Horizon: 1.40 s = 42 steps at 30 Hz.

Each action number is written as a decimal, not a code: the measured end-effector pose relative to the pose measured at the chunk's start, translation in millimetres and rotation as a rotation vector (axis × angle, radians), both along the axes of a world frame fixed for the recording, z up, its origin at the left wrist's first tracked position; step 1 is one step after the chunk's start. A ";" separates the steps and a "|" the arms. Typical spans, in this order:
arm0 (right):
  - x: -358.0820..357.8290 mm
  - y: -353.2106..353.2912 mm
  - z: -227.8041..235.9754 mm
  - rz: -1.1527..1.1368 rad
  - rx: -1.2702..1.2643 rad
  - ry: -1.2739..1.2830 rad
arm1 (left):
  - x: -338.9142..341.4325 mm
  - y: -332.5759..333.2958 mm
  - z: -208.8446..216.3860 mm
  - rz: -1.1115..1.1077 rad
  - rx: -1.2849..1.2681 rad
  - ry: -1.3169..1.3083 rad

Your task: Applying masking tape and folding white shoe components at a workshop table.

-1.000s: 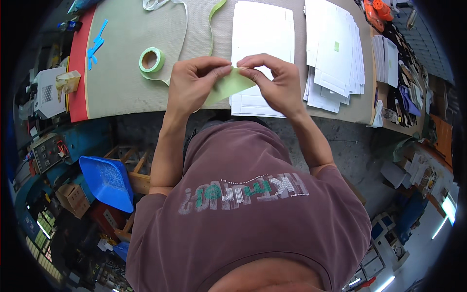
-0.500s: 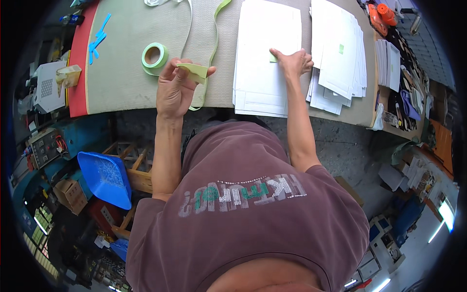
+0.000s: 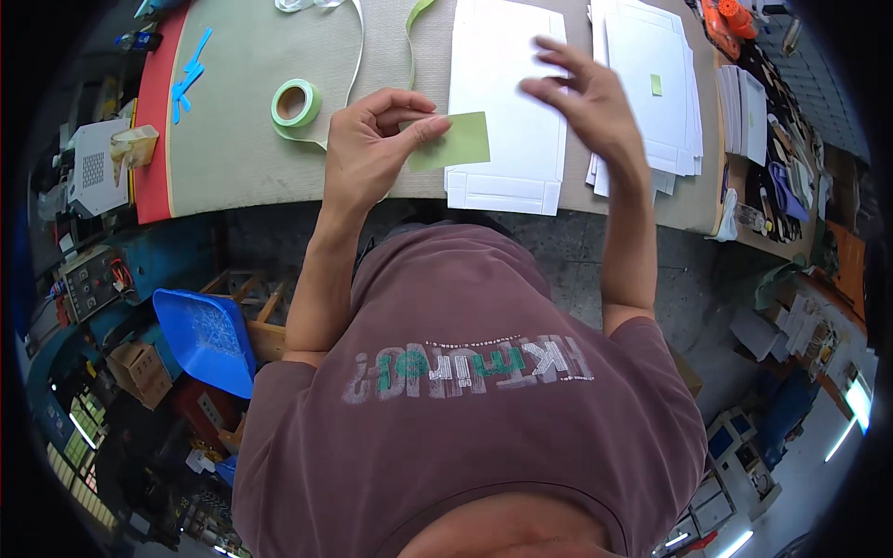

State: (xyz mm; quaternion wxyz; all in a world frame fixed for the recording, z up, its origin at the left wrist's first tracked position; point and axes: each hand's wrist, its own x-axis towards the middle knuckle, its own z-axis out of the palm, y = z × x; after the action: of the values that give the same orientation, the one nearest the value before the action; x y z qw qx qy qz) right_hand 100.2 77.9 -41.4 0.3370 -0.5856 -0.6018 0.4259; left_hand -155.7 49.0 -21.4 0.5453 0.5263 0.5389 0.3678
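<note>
My left hand (image 3: 386,135) pinches a light green square of tape or paper (image 3: 463,139) between thumb and fingers. This piece hangs over the left edge of a white flat cardboard blank (image 3: 507,70), which has crease lines near its lower end. Raised above the right edge of that blank is my right hand (image 3: 591,102), blurred, its fingers apart and nothing seen in them. Farther right lies an uneven pile of similar white blanks (image 3: 637,42); a small green patch (image 3: 657,85) sits on the top one.
On the grey-green tabletop (image 3: 233,139) rests a roll of green tape (image 3: 312,110), with pale ribbon strips (image 3: 361,56) behind it. Blue plastic strips (image 3: 189,79) lie near the red left border. White pieces (image 3: 744,107) stand beyond the right edge. A blue basin (image 3: 205,335) is below left.
My left hand has moved right, and the green piece now faces flat. My right hand has lifted off the blank toward the right. The green patch by its thumb no longer shows there.
</note>
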 end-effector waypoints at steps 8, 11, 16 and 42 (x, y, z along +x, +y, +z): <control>-62.7 -34.4 13.8 -0.108 0.452 0.338 | -8.5 4.1 -22.2 0.235 -0.070 -0.256; -74.7 -30.1 -15.5 0.037 0.313 0.211 | -8.3 0.3 -21.8 0.163 -0.057 -0.117; -87.9 -33.2 -1.9 -0.265 0.737 0.353 | -17.2 4.1 -45.0 0.445 -0.179 -0.564; 34.6 17.4 -19.4 -0.175 0.222 0.151 | 4.5 5.9 -26.4 0.021 -0.014 -0.178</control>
State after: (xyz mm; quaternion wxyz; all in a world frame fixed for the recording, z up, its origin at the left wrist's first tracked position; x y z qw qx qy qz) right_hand 134.8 95.3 -60.8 0.4798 -0.5611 -0.5650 0.3685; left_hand -151.1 54.9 -47.8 0.5908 0.4818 0.4965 0.4151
